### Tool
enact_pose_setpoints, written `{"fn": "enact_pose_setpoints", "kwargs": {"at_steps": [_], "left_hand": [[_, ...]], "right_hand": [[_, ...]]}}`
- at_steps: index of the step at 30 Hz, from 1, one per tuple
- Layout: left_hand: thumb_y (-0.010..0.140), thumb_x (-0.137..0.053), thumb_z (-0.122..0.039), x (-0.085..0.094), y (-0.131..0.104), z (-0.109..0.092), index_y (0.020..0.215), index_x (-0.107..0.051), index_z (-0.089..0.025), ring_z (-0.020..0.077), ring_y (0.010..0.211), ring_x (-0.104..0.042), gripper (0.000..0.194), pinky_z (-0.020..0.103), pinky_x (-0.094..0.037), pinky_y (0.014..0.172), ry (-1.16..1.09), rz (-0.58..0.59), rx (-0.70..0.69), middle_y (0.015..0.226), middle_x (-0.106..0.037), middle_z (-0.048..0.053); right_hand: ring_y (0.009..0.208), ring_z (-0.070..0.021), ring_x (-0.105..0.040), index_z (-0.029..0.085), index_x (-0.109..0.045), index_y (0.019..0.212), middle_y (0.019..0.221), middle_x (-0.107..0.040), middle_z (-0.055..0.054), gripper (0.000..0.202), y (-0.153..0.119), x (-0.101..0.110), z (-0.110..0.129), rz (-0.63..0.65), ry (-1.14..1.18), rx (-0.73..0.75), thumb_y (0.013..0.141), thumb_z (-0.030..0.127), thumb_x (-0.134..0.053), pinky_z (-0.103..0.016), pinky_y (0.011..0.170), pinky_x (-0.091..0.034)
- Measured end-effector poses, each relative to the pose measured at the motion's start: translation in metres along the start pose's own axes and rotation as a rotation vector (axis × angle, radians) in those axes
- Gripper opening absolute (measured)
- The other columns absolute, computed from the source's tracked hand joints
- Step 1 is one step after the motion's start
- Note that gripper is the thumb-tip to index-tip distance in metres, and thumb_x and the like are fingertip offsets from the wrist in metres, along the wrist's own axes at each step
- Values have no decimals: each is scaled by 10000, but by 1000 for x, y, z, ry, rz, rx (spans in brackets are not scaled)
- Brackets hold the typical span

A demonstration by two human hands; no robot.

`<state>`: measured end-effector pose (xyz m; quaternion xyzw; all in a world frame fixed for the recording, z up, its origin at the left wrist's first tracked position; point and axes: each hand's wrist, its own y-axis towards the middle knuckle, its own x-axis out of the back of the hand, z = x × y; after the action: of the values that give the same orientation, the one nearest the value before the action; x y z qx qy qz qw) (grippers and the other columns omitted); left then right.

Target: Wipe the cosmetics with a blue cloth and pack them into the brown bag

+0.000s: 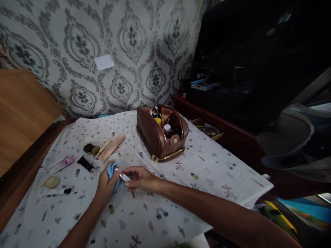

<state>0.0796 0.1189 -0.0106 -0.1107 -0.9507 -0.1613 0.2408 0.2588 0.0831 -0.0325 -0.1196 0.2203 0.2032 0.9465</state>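
My left hand (107,179) is closed around a crumpled blue cloth (112,170), pressed to one end of a small cosmetic tube (124,177). That tube is pale, with a shiny pinkish part at the cloth. Its other end is pinched between the fingers of my right hand (141,179). Left of my hands lie a black tube (86,164), a peach tube (112,148), a slim gold tube (103,148) and a short dark-handled brush (91,149). A brown cosmetic bag (152,137) stands unzipped beyond my right hand, with several bottles inside.
Farther left on the patterned white cloth (129,220) are a pink item (67,160), a beige sponge-like piece (51,182) and a white-handled brush (58,192). A wooden panel (26,110) stands at left. A large dark screen (245,62) rises behind a dark red ledge (188,106).
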Motion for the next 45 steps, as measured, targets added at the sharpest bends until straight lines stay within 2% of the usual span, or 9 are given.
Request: {"fn": "enact_pose_setpoints", "kwargs": {"at_steps": [6,10,16,20,25,31,36,42,45], "left_hand": [[936,-472,-458,2,-1,0,702,-476,-207,125,578,-463,343,234,-407,577,5,-8,-25,604,-466,-38],[923,-469,-522,2,0,0,712,-536,-196,151,610,-522,394,254,-455,604,-19,-36,19,630,-541,-6],[892,-535,-509,-1,2,1,953,-635,-186,181,710,-597,344,288,-526,716,-82,2,48,727,-626,9],[863,-586,-510,-4,0,0,1154,-604,-182,193,856,-649,439,303,-537,834,-119,13,71,902,-683,38],[872,-586,-521,-7,-5,-4,1241,-563,-206,186,972,-672,486,296,-538,904,-177,24,156,1057,-700,63],[834,-617,-530,-13,-10,-11,1197,-578,-212,216,1185,-629,484,330,-498,1026,-251,59,220,1253,-665,103],[743,-681,-576,-19,-16,-11,1020,-643,-183,290,1101,-664,482,411,-524,1005,-216,165,251,1066,-732,108],[783,-709,-508,-18,-14,-17,1283,-581,-164,298,1188,-634,620,432,-504,1050,-231,310,97,1282,-672,131],[852,-668,-457,-17,-12,-16,1347,-548,-169,281,1201,-633,585,422,-498,1059,-143,345,8,1292,-672,124]], "right_hand": [[521,-80,-575,167,-688,1137,669,-608,67,708,0,2,-5,30,-92,9,551,491,-917,-211,520,-405],[545,-82,-591,154,-694,1077,722,-617,53,704,2,2,-4,35,-84,19,517,513,-923,-214,532,-418],[595,-100,-642,182,-633,1104,811,-619,49,749,4,2,-4,-17,-25,80,507,529,-923,-239,588,-470],[582,-100,-640,202,-588,1060,781,-624,61,717,3,0,-2,-41,-6,130,521,548,-909,-242,586,-479],[616,-109,-651,196,-557,1013,786,-621,59,680,1,-2,1,-18,9,124,547,562,-893,-266,629,-504],[624,-106,-648,188,-551,1017,886,-607,29,692,3,-3,-1,-5,4,169,558,583,-885,-290,643,-537],[636,-118,-625,200,-532,1009,859,-605,26,684,1,-4,1,-51,-10,218,576,618,-857,-266,569,-529],[648,-93,-582,186,-567,934,792,-609,35,578,0,-4,4,-182,-69,247,594,553,-857,-210,567,-471],[590,-85,-560,186,-559,972,759,-617,39,603,-1,-1,6,-163,-79,222,614,593,-825,-212,536,-453]]}}
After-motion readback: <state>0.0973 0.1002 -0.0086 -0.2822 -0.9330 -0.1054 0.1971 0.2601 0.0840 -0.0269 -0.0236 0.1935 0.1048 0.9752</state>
